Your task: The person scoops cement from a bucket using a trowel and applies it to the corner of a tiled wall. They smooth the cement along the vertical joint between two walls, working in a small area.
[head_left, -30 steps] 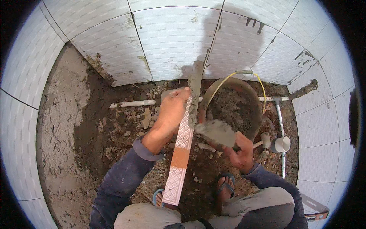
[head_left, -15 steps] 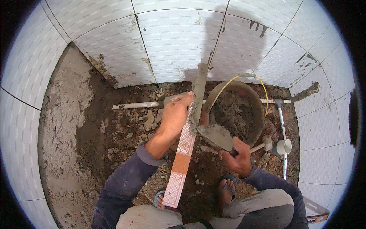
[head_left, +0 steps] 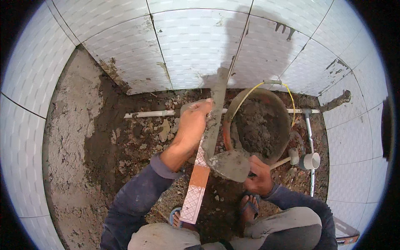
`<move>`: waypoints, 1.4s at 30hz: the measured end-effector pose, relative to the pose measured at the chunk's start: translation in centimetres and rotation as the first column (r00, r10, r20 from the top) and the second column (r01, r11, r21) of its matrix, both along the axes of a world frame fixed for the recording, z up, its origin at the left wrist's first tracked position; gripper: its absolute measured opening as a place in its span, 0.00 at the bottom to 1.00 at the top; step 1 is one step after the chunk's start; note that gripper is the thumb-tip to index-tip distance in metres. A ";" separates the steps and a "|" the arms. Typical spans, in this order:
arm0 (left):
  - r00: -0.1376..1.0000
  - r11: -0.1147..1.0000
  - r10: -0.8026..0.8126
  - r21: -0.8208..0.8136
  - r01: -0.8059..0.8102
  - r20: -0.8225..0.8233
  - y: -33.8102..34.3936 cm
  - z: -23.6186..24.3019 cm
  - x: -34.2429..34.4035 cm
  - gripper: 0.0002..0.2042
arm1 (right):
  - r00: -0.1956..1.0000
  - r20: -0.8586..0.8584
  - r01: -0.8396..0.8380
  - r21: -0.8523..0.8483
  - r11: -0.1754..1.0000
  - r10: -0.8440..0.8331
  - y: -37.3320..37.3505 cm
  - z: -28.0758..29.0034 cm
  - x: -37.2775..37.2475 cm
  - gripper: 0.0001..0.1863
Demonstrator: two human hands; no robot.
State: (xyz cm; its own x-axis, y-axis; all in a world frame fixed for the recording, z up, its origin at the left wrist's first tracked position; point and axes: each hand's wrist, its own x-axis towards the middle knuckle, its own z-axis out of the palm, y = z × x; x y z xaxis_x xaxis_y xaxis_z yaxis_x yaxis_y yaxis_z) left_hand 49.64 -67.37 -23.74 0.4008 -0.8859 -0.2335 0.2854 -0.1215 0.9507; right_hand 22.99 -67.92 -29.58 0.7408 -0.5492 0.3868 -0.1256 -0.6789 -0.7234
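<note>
Tile strip in left hand grip, trowel beside

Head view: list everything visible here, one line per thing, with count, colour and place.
Tile strip: one, long and narrow, orange and white patterned with grey mortar on its far part, held upright at centre.
Trowel: one, grey, coated in mortar, against the strip's right side.
Pan of mortar: one, rusty brown with a yellow wire handle, right of centre on the ground.
Pipes: white, one lying along the foot of the wall, another running down the right side.
Pipe fitting: one, white, right of the pan.
Wall tiles: white, large, across the back and both sides.
Ground: brown earth and rubble, grey cement on the left.
Sandals: two, blue-strapped, bottom centre.
Left hand: grips the strip.
Right hand: holds the trowel.
</note>
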 end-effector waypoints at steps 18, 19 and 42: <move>0.969 0.983 -0.135 0.095 0.157 -0.208 0.5 0.6 -4.2 0.18 | 0.939 0.162 0.272 0.198 0.942 -0.305 -3.5 1.2 3.7 0.19; 0.964 0.978 -0.133 0.129 0.166 -0.232 0.4 0.6 -4.5 0.18 | 0.942 0.154 0.266 0.204 0.942 -0.299 -2.9 1.1 4.2 0.19; 0.992 0.994 -0.110 0.002 0.111 -0.063 1.7 -1.9 -2.4 0.14 | 0.922 -0.375 0.190 0.655 0.731 0.096 -7.2 6.9 -4.5 0.21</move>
